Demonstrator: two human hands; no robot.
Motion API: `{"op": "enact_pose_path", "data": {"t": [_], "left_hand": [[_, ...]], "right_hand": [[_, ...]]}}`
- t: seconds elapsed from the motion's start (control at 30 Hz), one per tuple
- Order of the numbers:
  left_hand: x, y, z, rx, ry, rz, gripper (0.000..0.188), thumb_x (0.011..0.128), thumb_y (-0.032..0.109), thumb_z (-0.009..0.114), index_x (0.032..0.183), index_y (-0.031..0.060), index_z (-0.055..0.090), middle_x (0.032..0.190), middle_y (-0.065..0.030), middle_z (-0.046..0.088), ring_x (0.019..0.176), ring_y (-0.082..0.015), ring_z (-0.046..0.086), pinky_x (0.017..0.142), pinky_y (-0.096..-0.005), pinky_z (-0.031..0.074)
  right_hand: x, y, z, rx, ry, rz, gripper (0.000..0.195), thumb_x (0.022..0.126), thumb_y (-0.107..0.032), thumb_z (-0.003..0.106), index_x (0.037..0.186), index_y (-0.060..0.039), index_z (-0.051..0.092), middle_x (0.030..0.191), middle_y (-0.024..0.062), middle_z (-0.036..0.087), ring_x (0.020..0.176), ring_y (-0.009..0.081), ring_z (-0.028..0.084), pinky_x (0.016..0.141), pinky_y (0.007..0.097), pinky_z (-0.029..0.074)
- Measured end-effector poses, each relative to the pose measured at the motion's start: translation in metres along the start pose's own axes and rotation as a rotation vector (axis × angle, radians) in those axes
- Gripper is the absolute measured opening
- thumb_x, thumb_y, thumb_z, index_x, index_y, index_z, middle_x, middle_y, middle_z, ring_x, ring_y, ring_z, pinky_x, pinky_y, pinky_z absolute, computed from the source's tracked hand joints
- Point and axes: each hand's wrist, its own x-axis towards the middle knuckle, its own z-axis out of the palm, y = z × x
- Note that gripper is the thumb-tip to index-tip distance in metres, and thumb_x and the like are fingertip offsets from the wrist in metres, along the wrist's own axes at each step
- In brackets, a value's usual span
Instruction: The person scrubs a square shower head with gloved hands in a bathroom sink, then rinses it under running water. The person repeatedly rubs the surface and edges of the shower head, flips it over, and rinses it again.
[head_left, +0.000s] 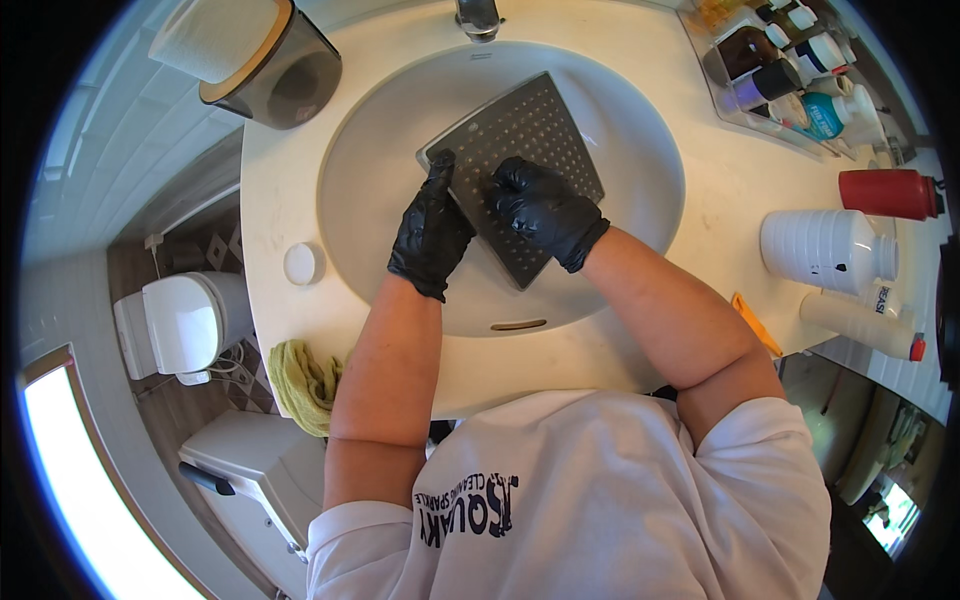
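Observation:
A square dark grey rain shower head (559, 135) with rows of nozzles is held tilted over the white oval washbasin (649, 187). My left hand (431, 232), in a black glove, grips its left edge, thumb on the nozzle face. My right hand (547, 210), also in a black glove, rests on that face near the middle with the fingers curled in. Whether anything small is pinched in the right fingers is hidden. The tap (478, 19) stands at the far rim of the basin.
On the counter's left are a tissue holder (300, 86), a white cap (304, 263) and a green cloth (304, 382). At right stand a clear bin (724, 112) of bottles, a red bottle (885, 193), a white jug (814, 247) and an orange-yellow strip (756, 324).

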Motion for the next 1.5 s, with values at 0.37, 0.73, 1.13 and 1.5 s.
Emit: {"op": "enact_pose_path", "data": {"t": [0.37,0.73,1.13,1.5], "left_hand": [[0.003,-0.008,-0.021,0.342,0.154,0.052,0.025,0.082,0.031,0.054,0.091,0.0078,0.056,0.075,-0.0039,0.057,0.061,-0.0132,0.05,0.053,-0.0251,0.039],[0.006,-0.012,-0.025,0.409,0.171,0.053,0.025,0.083,0.028,0.053,0.095,0.0065,0.054,0.075,-0.0046,0.055,0.062,-0.0131,0.052,0.056,-0.0252,0.043],[0.002,-0.01,-0.026,0.35,0.172,0.032,0.025,0.082,0.027,0.055,0.1,0.0091,0.055,0.084,-0.004,0.059,0.069,-0.0142,0.055,0.059,-0.0269,0.045],[0.001,-0.007,-0.021,0.357,0.161,-0.012,0.032,0.082,0.03,0.055,0.105,0.0087,0.052,0.091,-0.0057,0.058,0.077,-0.0161,0.057,0.064,-0.0294,0.047]], "right_hand": [[0.002,0.007,0.006,-0.303,0.055,-0.255,0.013,0.085,-0.008,0.048,0.091,-0.002,0.059,0.081,0.0076,0.061,0.069,0.0159,0.056,0.064,0.03,0.046],[0.023,0.038,0.01,0.044,-0.021,-0.135,0.023,0.08,-0.019,0.052,0.099,-0.0067,0.06,0.096,0.0169,0.06,0.088,0.0306,0.057,0.078,0.0356,0.044],[0.021,0.033,0.007,0.04,-0.063,-0.048,0.027,0.081,-0.022,0.052,0.103,-0.0076,0.058,0.1,0.0161,0.059,0.091,0.0307,0.057,0.08,0.0336,0.044],[0.015,0.0,-0.002,-0.157,-0.008,0.023,0.017,0.081,-0.009,0.055,0.097,-0.006,0.06,0.093,0.0121,0.061,0.081,0.0199,0.058,0.073,0.0313,0.045]]}}
